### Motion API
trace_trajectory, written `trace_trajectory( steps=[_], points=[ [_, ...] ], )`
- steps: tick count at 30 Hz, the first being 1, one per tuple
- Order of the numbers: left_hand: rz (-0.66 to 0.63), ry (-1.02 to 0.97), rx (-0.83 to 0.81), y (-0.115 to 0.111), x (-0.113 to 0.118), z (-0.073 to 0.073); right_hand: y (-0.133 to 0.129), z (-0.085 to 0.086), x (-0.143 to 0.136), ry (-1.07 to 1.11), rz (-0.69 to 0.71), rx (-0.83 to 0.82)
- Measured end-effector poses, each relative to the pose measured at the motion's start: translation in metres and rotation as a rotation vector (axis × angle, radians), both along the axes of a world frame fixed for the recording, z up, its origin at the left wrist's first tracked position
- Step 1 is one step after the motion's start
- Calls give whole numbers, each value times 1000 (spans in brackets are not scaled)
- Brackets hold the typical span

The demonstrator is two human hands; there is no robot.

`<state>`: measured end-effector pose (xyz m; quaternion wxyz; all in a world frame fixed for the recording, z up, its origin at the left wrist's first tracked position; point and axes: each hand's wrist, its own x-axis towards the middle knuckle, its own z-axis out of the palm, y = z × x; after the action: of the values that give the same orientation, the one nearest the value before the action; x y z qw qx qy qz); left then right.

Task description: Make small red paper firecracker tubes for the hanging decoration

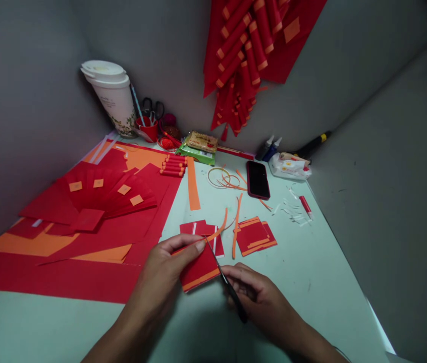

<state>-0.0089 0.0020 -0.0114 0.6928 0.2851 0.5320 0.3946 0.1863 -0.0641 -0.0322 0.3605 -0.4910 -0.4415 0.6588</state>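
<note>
My left hand (171,262) pinches a red paper piece (199,267) with orange strips along its edges, thumb on top. In my right hand (253,290) are black-handled scissors (232,292), whose blades lie at the right edge of that piece. An orange strip (220,229) curls up past the blade tips. Just behind are red pieces with white strips (194,227). To their right lies a stack of red squares with orange edges (253,236), with a loose orange strip (236,232) beside it.
Large red sheets (100,280) and orange paper cover the left side. Farther back are red rolls (173,165), a phone (258,180), a tall white cup (111,98), a red pen holder (148,130) and a tissue pack (289,166). A firecracker decoration (242,60) hangs on the wall.
</note>
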Motion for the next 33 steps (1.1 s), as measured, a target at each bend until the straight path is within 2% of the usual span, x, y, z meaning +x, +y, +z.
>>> trace_trajectory(
  steps=[8, 13, 16, 19, 21, 23, 26, 29, 31, 33],
  points=[
    [12, 1, 1, 0, 1, -1, 0, 0, -3, 99, 20, -23],
    [45, -10, -36, 3, 1, 4, 1, 0, 3, 80, -7, -110],
    [196, -28, -32, 8, -1, 11, 3, 5, 12, -95, 20, -81],
    [356, -46, 18, 12, -3, 17, 3, 14, 18, -444, 194, 125],
    [382, -48, 29, 13, -4, 19, 1, 20, 17, -630, 332, 239],
    [355, -45, 27, 12, -4, 19, -2, 24, 14, -739, 413, 293],
    [269, -25, 33, 9, -4, 15, -4, 27, 8, -846, 452, 339],
    [159, 45, 36, 7, -5, 10, -2, 32, 8, -861, 494, 368],
    [74, 97, 26, 6, -6, 9, 3, 36, 11, -822, 467, 388],
    [0, 127, 37, 6, -5, 10, 11, 39, 15, -760, 341, 380]
  ],
)
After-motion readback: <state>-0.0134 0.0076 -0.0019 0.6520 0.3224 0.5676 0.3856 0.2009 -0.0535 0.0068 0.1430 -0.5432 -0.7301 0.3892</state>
